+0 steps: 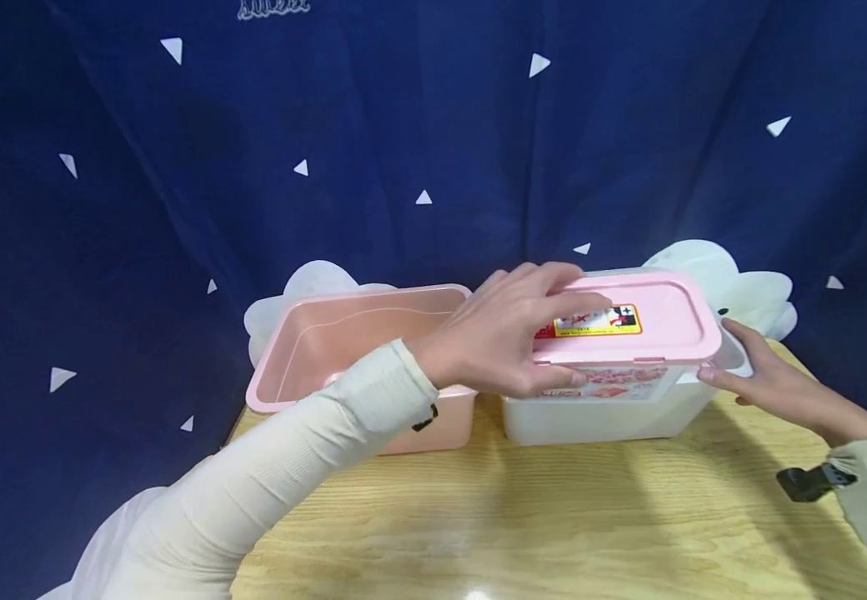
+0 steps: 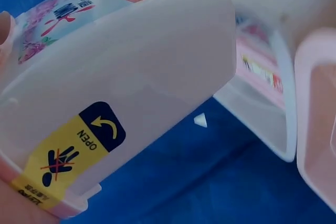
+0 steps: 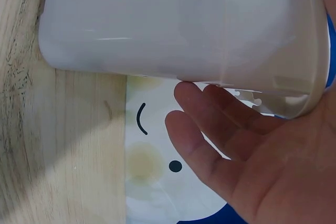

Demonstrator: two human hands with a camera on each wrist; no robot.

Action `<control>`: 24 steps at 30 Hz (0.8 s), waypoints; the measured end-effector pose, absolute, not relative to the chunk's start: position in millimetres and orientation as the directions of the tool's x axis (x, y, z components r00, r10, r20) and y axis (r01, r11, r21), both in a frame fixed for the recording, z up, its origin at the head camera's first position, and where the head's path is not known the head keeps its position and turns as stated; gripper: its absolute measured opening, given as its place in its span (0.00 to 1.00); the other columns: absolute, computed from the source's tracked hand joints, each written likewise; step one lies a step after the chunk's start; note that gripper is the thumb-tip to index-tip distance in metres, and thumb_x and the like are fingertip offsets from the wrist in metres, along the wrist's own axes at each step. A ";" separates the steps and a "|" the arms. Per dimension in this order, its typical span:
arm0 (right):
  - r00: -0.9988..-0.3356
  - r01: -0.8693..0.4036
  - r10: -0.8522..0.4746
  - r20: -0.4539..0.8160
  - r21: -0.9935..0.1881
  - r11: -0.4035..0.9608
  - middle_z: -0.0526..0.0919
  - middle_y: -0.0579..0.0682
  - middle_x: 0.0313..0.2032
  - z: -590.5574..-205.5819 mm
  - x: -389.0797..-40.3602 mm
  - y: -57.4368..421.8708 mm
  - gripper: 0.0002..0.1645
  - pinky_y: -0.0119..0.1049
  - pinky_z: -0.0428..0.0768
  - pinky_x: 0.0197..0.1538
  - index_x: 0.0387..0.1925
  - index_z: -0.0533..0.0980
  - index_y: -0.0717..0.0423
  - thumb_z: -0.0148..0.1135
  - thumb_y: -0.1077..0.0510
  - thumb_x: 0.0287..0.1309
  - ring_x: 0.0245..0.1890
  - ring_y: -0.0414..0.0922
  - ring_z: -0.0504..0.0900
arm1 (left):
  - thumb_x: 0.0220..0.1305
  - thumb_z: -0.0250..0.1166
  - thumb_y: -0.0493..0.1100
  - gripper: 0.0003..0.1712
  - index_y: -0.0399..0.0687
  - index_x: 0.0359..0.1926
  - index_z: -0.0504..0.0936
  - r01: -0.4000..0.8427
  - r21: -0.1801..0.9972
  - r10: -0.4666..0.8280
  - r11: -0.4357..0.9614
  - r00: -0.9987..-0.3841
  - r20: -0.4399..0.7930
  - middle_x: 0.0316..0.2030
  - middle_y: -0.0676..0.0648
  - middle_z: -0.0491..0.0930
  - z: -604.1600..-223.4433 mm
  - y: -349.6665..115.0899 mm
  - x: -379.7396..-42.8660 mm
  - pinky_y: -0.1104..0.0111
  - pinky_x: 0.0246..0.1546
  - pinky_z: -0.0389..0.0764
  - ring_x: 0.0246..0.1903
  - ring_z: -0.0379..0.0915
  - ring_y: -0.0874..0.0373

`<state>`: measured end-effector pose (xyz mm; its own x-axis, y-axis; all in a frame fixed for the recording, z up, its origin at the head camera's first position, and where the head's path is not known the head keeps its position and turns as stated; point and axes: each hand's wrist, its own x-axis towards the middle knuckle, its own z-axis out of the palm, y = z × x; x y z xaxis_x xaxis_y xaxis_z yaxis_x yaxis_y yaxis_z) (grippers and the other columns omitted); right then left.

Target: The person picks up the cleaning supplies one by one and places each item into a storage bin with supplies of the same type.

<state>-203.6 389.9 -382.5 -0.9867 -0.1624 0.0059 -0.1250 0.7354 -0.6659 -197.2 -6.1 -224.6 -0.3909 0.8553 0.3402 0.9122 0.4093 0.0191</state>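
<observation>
My left hand [image 1: 504, 333] grips a pink-lidded plastic box [image 1: 674, 321] from above, its fingers across the lid and its thumb on the near side. This box, with a flower-printed front and a yellow OPEN label [image 2: 94, 140], is tilted over a white bin [image 1: 591, 421]. Inside the bin, a second pink-lidded box [image 2: 260, 72] shows in the left wrist view. At the bin's right end my right hand [image 1: 774, 387] holds the rim, with fingers [image 3: 197, 140] along the outside wall.
A pink bin [image 1: 418, 425] stands to the left of the white one; my left forearm hides part of its inside. Both bins rest on a wooden table [image 1: 433, 508]. Behind them hangs a dark blue curtain [image 1: 373, 125] with white triangles and cloud shapes.
</observation>
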 end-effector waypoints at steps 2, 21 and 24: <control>-0.986 -0.133 -0.169 0.012 -0.670 0.730 0.43 0.80 0.71 -382.0 -204.8 390.4 0.57 0.57 0.83 0.33 0.77 0.26 0.60 0.55 0.48 0.69 0.60 0.78 0.61 | 0.56 0.67 0.63 0.38 0.66 0.68 0.71 0.896 0.017 0.845 0.444 -0.426 0.323 0.67 0.52 0.68 -219.1 -5.5 -202.3 0.66 0.53 0.69 0.60 0.66 0.59; -0.985 -0.139 -0.174 0.017 -0.682 0.718 0.48 0.79 0.69 -382.8 -206.6 392.4 0.56 0.53 0.82 0.33 0.77 0.28 0.61 0.55 0.49 0.69 0.59 0.76 0.63 | 0.55 0.66 0.65 0.39 0.69 0.68 0.70 0.839 0.012 0.803 0.545 -0.526 0.280 0.67 0.54 0.68 -243.5 16.8 -250.4 0.68 0.54 0.69 0.61 0.66 0.60; -0.985 -0.138 -0.173 0.016 -0.679 0.721 0.48 0.79 0.69 -383.2 -206.6 392.6 0.56 0.53 0.82 0.33 0.77 0.28 0.61 0.55 0.49 0.69 0.58 0.76 0.63 | 0.55 0.66 0.65 0.39 0.69 0.68 0.71 0.839 0.028 0.804 0.544 -0.530 0.270 0.67 0.53 0.68 -250.0 22.0 -254.2 0.66 0.55 0.70 0.62 0.66 0.59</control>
